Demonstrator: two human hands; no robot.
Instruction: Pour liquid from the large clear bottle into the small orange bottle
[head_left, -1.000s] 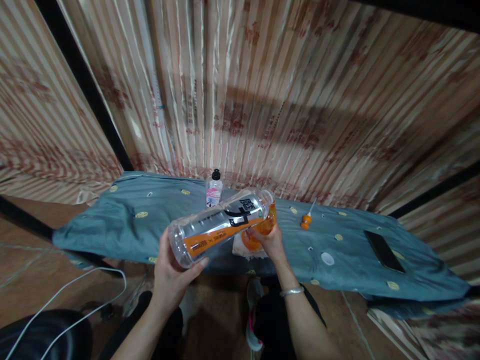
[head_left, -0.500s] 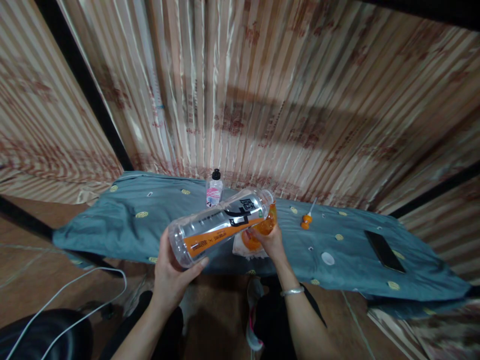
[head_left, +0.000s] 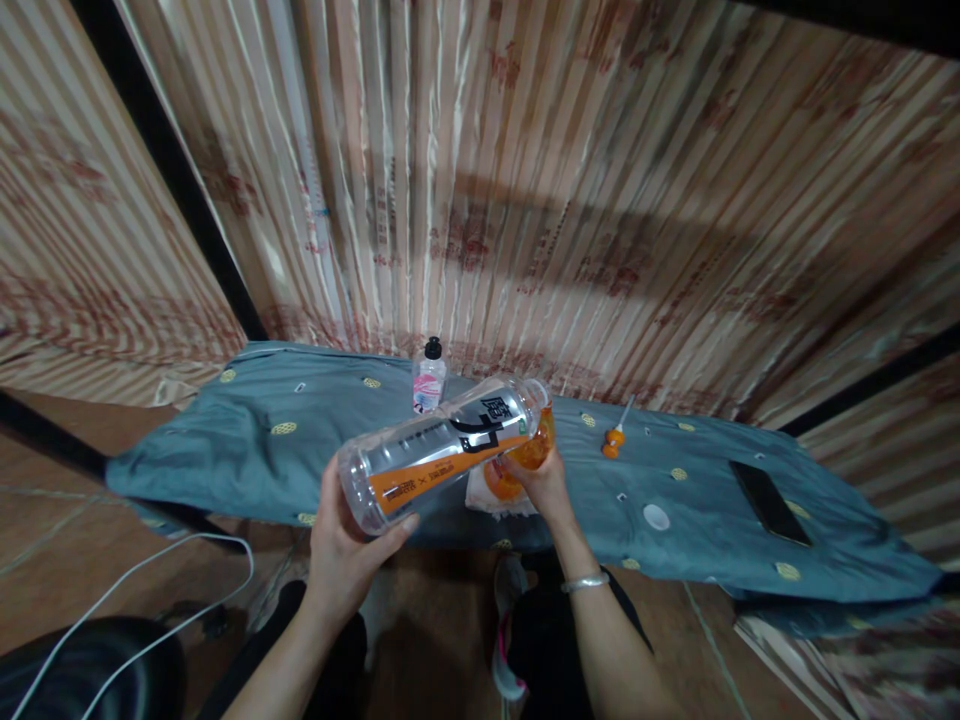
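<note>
Two containers in hand right now. Left hand [head_left: 341,545] wrapped around the base of a big clear bottle [head_left: 442,447] with an orange and black label, tipped almost flat, mouth pointing right and slightly up, looks pretty much empty inside. Right hand [head_left: 541,485] closed around a smaller orange container [head_left: 525,455], sitting on a pale cloth [head_left: 480,495] near the front edge of the counter [head_left: 225,440], which has a blue-grey sheet with yellow dots over it. Big bottle's mouth right at the top of the orange one, touching or just about, can't tell which. Further back, small pink-labelled bottle [head_left: 429,377] with a black cap standing upright, contents not visible. Off to the right: little orange-handled tool [head_left: 615,437], white round lid [head_left: 656,517], dark phone [head_left: 769,502] lying flat.
</note>
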